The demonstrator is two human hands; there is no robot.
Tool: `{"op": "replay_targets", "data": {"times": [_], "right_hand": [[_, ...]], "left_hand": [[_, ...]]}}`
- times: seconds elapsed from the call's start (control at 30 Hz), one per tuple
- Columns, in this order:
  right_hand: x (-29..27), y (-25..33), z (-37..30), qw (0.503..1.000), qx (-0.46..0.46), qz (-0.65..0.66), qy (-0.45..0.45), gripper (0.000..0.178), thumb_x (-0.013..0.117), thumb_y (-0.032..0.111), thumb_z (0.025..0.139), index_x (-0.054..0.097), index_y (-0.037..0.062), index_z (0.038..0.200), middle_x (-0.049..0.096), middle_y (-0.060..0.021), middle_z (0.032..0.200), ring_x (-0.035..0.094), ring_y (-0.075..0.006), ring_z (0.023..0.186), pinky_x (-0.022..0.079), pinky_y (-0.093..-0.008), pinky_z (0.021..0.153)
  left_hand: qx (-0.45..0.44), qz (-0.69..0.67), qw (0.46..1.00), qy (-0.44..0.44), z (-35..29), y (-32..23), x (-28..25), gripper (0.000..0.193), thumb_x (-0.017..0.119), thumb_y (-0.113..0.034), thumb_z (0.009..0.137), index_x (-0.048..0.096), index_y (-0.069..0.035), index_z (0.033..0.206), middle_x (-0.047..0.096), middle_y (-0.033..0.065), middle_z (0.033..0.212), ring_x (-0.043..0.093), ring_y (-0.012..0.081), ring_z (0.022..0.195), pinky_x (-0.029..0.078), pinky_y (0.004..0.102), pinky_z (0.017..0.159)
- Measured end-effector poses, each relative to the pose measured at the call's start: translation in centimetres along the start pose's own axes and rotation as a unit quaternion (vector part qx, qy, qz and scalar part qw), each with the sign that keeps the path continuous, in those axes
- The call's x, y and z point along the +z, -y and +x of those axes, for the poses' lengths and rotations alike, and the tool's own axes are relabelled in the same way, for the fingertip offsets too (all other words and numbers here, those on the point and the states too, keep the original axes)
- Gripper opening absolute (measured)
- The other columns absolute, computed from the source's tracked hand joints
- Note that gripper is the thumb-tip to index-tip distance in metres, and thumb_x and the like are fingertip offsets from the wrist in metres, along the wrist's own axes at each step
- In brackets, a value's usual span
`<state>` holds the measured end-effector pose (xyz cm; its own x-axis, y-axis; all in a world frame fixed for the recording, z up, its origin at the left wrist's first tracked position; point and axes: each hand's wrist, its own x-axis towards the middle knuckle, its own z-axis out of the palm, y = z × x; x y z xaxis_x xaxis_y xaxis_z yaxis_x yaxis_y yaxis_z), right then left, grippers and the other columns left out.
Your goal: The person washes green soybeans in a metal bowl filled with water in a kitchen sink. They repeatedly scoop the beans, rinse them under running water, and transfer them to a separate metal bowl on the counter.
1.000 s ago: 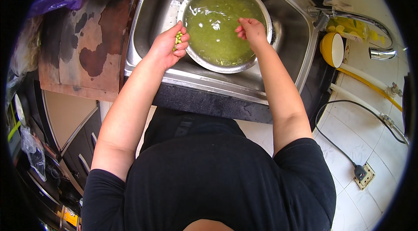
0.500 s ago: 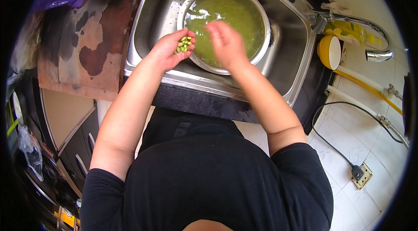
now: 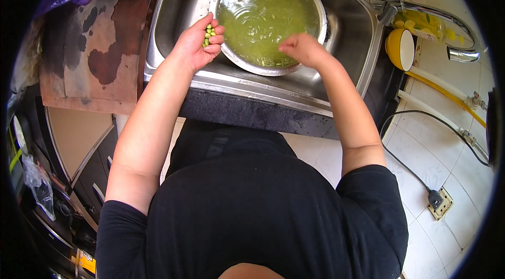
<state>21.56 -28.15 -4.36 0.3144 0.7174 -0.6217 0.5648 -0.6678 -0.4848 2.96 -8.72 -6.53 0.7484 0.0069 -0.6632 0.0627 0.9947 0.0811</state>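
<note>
By the bowl's left rim, the left hand [image 3: 197,46] holds a small heap of green beans [image 3: 209,35]; a loose cup should serve best, firm enough that none slip through the gap at the fingertips, light enough not to crush them. Its fingers are curled together around the beans, the thumb uppermost and pointing away from the body, and the left forearm [image 3: 150,116] slants up from below and left of the bowl. Whether the knuckles touch the rim, I cannot tell. Inside the bowl [image 3: 265,70], cloudy green water [image 3: 263,16] shows ripples with pale bits among them; small, gentle dips would probably stir it least and make single pieces easier to spot. Over the lower right of the bowl hangs the right hand [image 3: 304,50], thumb and fingers drawn together in a pinch; blur hides whether anything is between them, or whether the tips meet the water. A light fingertip grip, low over the bowl, should limit drips and drops. The right forearm [image 3: 347,103] comes in from below and right of the bowl, leaning inward, with a slight bend at the elbow
</note>
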Motion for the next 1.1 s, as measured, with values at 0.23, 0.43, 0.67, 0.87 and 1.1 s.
{"op": "replay_targets", "data": {"times": [0.23, 0.43, 0.67, 0.87, 1.1], "right_hand": [[4.1, -2.5, 0.6, 0.971, -0.128, -0.193, 0.053, 0.015, 0.053, 0.02, 0.077, 0.063, 0.0087, 0.079, 0.059, -0.0137, 0.077, 0.056, -0.0319, 0.076, 0.044, -0.0402, 0.068], [4.1, -2.4, 1.2, 0.986, -0.081, -0.109, 0.095, 0.013, 0.052, 0.01, 0.073, 0.061, 0.0049, 0.08, 0.059, -0.016, 0.083, 0.055, -0.0327, 0.078, 0.044, -0.0384, 0.067], [3.8, -2.7, 2.0, 0.996, -0.052, -0.059, 0.032, 0.015, 0.052, 0.011, 0.074, 0.058, 0.0033, 0.086, 0.058, -0.0195, 0.084, 0.055, -0.0339, 0.08, 0.044, -0.0379, 0.069], [4.1, -2.5, 3.7, 0.991, -0.035, -0.065, -0.114, 0.016, 0.049, 0.018, 0.08, 0.055, 0.0055, 0.089, 0.058, -0.0186, 0.083, 0.055, -0.0362, 0.078, 0.044, -0.0407, 0.069], [4.8, -1.8, 4.4, 0.991, 0.038, -0.021, -0.13, 0.018, 0.052, 0.025, 0.081, 0.058, 0.0077, 0.085, 0.059, -0.016, 0.081, 0.056, -0.0347, 0.076, 0.044, -0.0401, 0.067]], "left_hand": [[0.022, 0.033, 0.999, -0.018, 0.1, 0.0, -0.2, 0.023, 0.04, -0.027, 0.091, 0.043, -0.011, 0.076, 0.044, 0.0022, 0.066, 0.037, 0.0077, 0.05, 0.024, 0.0167, 0.036], [0.023, 0.039, 0.999, -0.016, 0.1, -0.1, -0.2, 0.023, 0.04, -0.027, 0.091, 0.043, -0.01, 0.076, 0.044, 0.0022, 0.066, 0.038, 0.0079, 0.05, 0.026, 0.0169, 0.037], [0.03, 0.038, 0.999, -0.012, 0.2, -0.1, -0.2, 0.023, 0.04, -0.026, 0.091, 0.043, -0.01, 0.076, 0.044, 0.0022, 0.067, 0.038, 0.0082, 0.051, 0.027, 0.0172, 0.038], [0.036, 0.04, 0.998, -0.027, 0.1, -0.1, -0.2, 0.023, 0.04, -0.026, 0.091, 0.044, -0.01, 0.076, 0.045, 0.0028, 0.067, 0.038, 0.0085, 0.051, 0.027, 0.0173, 0.038], [0.035, 0.043, 0.998, -0.024, 0.3, -0.1, -0.3, 0.023, 0.04, -0.026, 0.091, 0.044, -0.01, 0.076, 0.045, 0.0031, 0.067, 0.038, 0.0084, 0.051, 0.026, 0.0174, 0.037]]}}
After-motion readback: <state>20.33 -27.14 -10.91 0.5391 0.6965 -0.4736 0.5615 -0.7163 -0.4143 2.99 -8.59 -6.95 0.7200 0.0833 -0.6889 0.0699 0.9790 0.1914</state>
